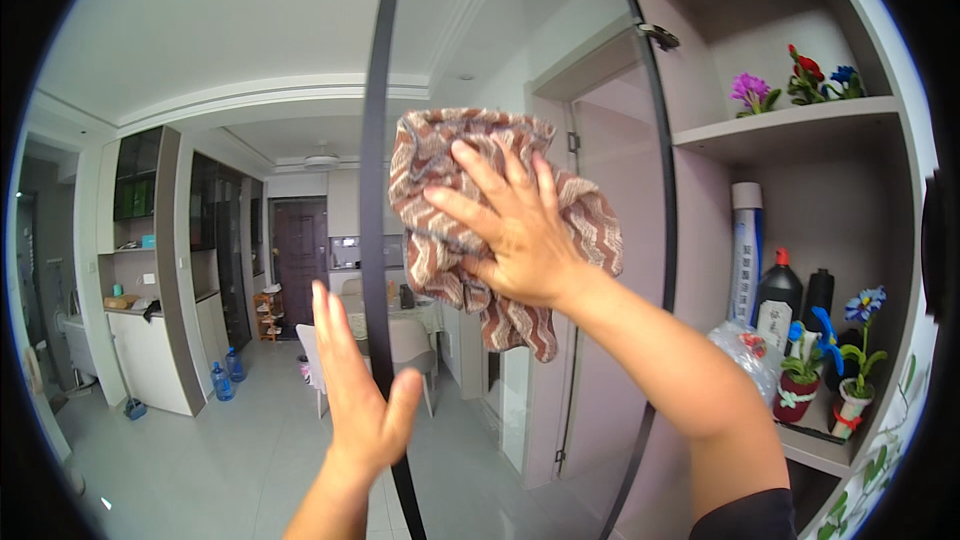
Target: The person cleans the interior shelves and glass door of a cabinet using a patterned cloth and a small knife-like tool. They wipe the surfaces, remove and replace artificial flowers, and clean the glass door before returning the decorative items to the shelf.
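Observation:
A brown and cream zigzag-patterned cloth (pixel 442 232) lies bunched against a glass panel (pixel 525 75) with a dark frame (pixel 374 165). My right hand (pixel 517 229) presses flat on the cloth, fingers spread, palm side towards the glass. My left hand (pixel 360 382) is raised beside the frame's left upright, thumb apart from the fingers, with nothing in it. Whether the left hand touches the frame, I cannot tell.
Right of the glass, shelves (pixel 787 124) hold crafted flowers (pixel 752 92), a black bottle (pixel 780 285) and a plastic bag (pixel 742 360). Behind stand chairs (pixel 412 345), a table (pixel 427 313) and blue water bottles (pixel 222 382) on the floor.

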A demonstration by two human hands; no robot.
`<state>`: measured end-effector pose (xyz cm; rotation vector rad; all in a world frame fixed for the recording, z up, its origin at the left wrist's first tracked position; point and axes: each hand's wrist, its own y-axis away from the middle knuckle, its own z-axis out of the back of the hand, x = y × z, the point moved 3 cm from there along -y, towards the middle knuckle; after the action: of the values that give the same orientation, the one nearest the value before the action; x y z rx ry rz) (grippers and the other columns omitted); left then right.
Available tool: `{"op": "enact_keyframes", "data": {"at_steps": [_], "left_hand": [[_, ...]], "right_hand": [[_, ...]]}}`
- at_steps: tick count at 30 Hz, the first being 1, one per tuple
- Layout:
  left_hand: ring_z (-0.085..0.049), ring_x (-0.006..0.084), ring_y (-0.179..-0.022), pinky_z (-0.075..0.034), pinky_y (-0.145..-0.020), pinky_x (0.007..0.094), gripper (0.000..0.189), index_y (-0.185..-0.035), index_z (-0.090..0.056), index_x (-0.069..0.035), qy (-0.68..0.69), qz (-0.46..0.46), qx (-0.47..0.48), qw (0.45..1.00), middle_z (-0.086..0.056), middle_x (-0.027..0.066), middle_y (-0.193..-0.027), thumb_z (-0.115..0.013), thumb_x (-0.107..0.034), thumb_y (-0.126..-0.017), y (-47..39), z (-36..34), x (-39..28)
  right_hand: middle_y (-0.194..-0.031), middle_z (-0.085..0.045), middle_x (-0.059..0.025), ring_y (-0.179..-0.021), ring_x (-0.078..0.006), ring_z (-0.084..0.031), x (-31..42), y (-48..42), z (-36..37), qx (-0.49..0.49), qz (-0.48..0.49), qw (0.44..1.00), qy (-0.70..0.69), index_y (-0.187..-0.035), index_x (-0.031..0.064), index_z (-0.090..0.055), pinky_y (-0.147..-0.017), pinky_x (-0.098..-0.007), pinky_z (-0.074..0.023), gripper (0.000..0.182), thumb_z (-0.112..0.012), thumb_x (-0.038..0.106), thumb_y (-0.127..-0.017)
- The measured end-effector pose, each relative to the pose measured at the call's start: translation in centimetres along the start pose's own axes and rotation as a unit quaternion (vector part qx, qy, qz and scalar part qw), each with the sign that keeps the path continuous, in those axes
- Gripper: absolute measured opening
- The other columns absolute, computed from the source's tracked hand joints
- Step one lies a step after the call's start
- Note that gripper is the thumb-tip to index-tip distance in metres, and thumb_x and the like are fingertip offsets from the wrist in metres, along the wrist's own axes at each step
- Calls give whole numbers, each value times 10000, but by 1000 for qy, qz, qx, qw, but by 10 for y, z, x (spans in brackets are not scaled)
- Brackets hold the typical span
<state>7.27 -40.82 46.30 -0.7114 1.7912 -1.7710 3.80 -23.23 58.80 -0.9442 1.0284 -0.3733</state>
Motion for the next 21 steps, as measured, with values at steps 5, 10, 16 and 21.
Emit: {"op": "enact_keyframes", "data": {"at_steps": [5, 10, 16, 21], "left_hand": [[-211, 302, -1331, -163, -1079, 375, 690, -1403, -65, 32, 286, 61, 85, 952, -187, 232, -1431, -465, -250, -916, -58, -18, 41], [-419, 266, -1194, -382, -957, 351, 685, -1426, 34, -77, 437, 139, 117, 881, -275, 204, -1383, -439, -150, -935, -56, -26, 35], [-549, 284, -1067, -463, -875, 367, 706, -1432, 50, -160, 442, 104, 131, 881, -236, 203, -1398, -431, -86, -921, -56, -26, 29], [-540, 285, -1077, -456, -885, 366, 722, -1430, 68, -162, 450, 101, 148, 875, -213, 214, -1403, -438, -83, -922, -55, -27, 36]], "right_hand": [[-1447, -246, -79, -1296, -419, -225, -12, -56, -10, -43, 31, 999, 5, -1293, 300, -428, -1024, -614, -92, 598, -649, 367, -741], [-1426, -292, -59, -1323, -358, -219, -22, -114, -18, -95, -8, 995, 11, -1249, 302, -452, -1017, -622, -148, 504, -594, 423, -781], [-1405, -346, -91, -1274, -354, -321, -75, -212, 5, -152, -83, 981, 93, -1274, 241, -472, -1050, -447, -241, 501, -534, 383, -797], [-1376, -359, -160, -1264, -325, -346, -71, -247, 21, -38, -139, 989, 40, -1274, 141, -462, -1045, -408, -277, 505, -488, 317, -801]]}}
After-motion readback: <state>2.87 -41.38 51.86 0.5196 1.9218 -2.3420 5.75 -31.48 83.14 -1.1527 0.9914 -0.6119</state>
